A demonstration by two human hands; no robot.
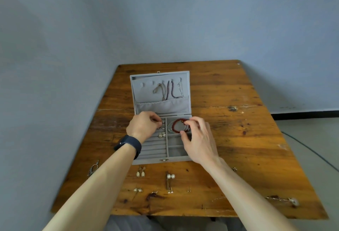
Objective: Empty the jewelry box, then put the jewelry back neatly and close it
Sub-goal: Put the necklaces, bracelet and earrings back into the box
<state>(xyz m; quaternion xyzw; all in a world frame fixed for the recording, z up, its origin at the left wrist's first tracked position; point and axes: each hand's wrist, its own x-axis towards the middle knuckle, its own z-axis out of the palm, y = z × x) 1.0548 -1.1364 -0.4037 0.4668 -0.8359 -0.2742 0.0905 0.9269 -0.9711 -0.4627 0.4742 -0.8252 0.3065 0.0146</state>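
A grey velvet jewelry box point(180, 158) lies open mid-table, its lid point(145, 91) tilted back with several necklaces point(169, 88) hanging inside. My left hand point(142, 125) pinches a silver heart earring point(162, 126) over the ring rolls at the box's upper left. A second silver earring pair point(162, 134) rests just below it. My right hand point(197, 139) holds a red bead bracelet point(178, 126) at the top right compartment, thumb and fingers on its rim.
Loose jewelry lies on the wooden table point(238, 139) in front of the box: a silver ear piece point(93, 168), drop earrings point(140, 173), pearl earrings point(170, 176), several small studs point(156, 190) and a chain point(280, 198) at the right. A cable point(311, 150) runs on the floor.
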